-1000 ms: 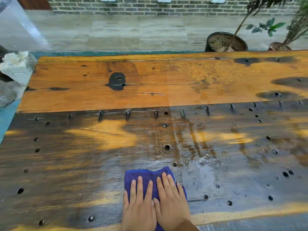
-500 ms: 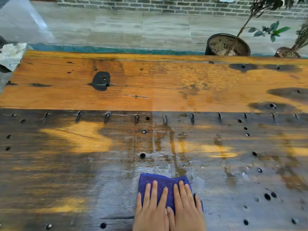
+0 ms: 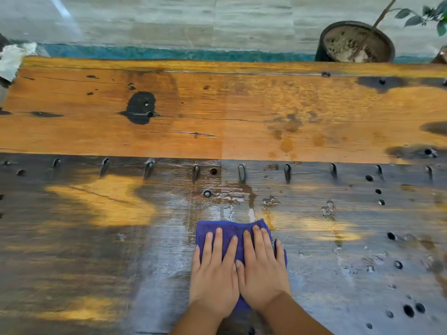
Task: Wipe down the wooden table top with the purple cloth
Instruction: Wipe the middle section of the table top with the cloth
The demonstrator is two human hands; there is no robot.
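1. Pressing down side by side, the left hand (image 3: 214,279) and the right hand (image 3: 262,274) are lying flat on the purple cloth (image 3: 229,232), inner edges touching.
2. Both hands are showing fingers stretched out and slightly spread, gripping nothing; they are only pinning the cloth against the wood.
3. The cloth is sitting on the dark near plank of the wooden table top (image 3: 72,262), its far edge sticking out beyond the fingertips.
4. Wet streaks are glistening on the plank just beyond and around the cloth.
5. A potted plant (image 3: 355,42) is standing on the floor past the table's far edge.
6. Something pale, possibly a rock (image 3: 12,59), is showing at the far left corner.
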